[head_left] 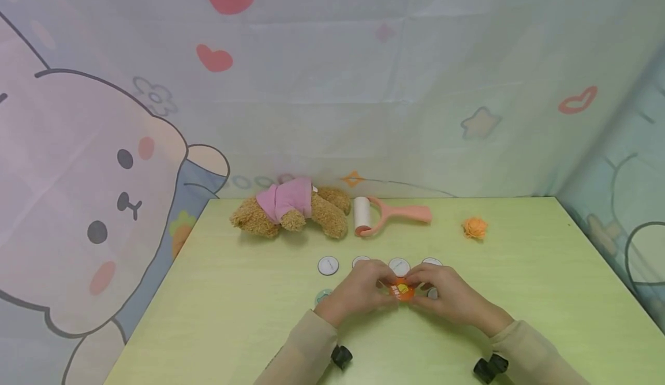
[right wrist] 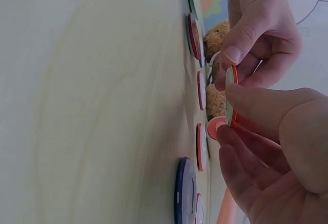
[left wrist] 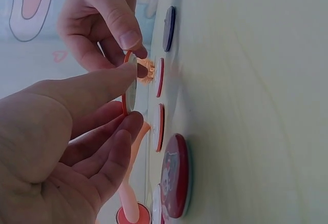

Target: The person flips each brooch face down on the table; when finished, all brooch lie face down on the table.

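Both hands pinch one orange round button badge (head_left: pixel 402 290) with a yellow picture, held up off the table. My left hand (head_left: pixel 363 287) grips its left edge between thumb and fingers. On the opposite edge, the thumb and fingers of my right hand (head_left: pixel 449 295) hold it too. The wrist views show the badge (left wrist: pixel 131 88) on edge, its pale back turned toward the person. Beyond the hands, white-backed badges (head_left: pixel 328 265) lie in a row. A teal badge (head_left: pixel 322 296) sits left of the left hand; a red badge (left wrist: pixel 175 175) and a dark blue badge (right wrist: pixel 185 190) lie nearby.
At the back of the table (head_left: pixel 218 292) lies a teddy bear (head_left: pixel 291 206) in a pink top. Beside it is a lint roller (head_left: pixel 392 215) with a pink handle, and farther right an orange yarn-like ball (head_left: pixel 475 228). A printed cloth (head_left: pixel 332 85) hangs behind.
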### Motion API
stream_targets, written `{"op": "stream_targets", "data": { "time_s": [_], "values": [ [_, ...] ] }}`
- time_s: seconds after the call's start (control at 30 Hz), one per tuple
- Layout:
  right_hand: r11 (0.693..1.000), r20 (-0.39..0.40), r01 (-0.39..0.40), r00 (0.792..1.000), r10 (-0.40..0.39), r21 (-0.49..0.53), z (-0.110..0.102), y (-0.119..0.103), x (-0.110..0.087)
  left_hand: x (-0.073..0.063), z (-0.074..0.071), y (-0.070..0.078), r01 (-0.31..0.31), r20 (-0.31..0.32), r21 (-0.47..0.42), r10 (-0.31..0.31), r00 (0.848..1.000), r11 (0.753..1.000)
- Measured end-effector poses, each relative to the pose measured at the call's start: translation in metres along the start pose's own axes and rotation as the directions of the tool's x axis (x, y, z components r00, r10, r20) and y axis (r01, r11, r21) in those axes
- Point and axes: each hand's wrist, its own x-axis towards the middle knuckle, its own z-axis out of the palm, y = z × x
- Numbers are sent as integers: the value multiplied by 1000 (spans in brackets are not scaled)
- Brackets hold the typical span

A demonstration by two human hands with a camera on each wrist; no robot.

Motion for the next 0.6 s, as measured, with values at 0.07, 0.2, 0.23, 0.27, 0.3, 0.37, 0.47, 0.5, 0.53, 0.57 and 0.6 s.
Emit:
{"op": "stream_targets", "data": {
  "time_s": [0.07, 0.2, 0.23, 0.27, 0.3, 0.37, 0.47, 0.5, 0.53, 0.57, 0.6],
  "values": [
    [1000, -7, 8, 1000, -8, -4, 0, 0, 0, 0, 0, -1, -1, 0, -7, 1, 1000, 1000],
    [1000, -19, 19, 1000, -19, -7, -1, -1, 0, 0, -1, -2, -4, 1, -11, 4, 1000, 1000],
    [1000, -22, 20, 1000, -20, -9, -1, -1, 0, 0, -1, -2, -4, 3, -7, 4, 1000, 1000],
    [1000, -22, 21, 1000, -21, -9, 0, 0, -1, 0, -1, -2, -7, 2, -3, 7, 1000, 1000],
    [1000, -23, 22, 999, -23, -11, 0, 0, -1, 0, -1, -3, -7, 4, 0, 7, 1000, 1000],
    [1000, -26, 23, 999, -23, -11, 0, 0, -1, -1, -2, -3, -4, 6, 4, 4, 1000, 1000],
    [1000, -31, 23, 999, -23, -7, -1, 0, -1, -1, -3, -2, 1, 4, 3, -1, 1000, 1000],
    [1000, -34, 25, 999, -25, -2, -1, 0, -1, -2, -3, -2, 4, 4, -2, -4, 1000, 1000],
    [1000, -38, 26, 999, -26, 5, -1, 0, -1, -2, -3, -2, 5, 1, -7, -5, 1000, 1000],
    [999, -41, 30, 999, -30, 11, -2, 0, -1, -2, -3, -2, 4, -2, -11, -4, 1000, 1000],
    [999, -43, 34, 999, -33, 17, -2, 0, -1, -2, -4, -2, 3, -4, -13, -3, 1000, 1000]
  ]
}}
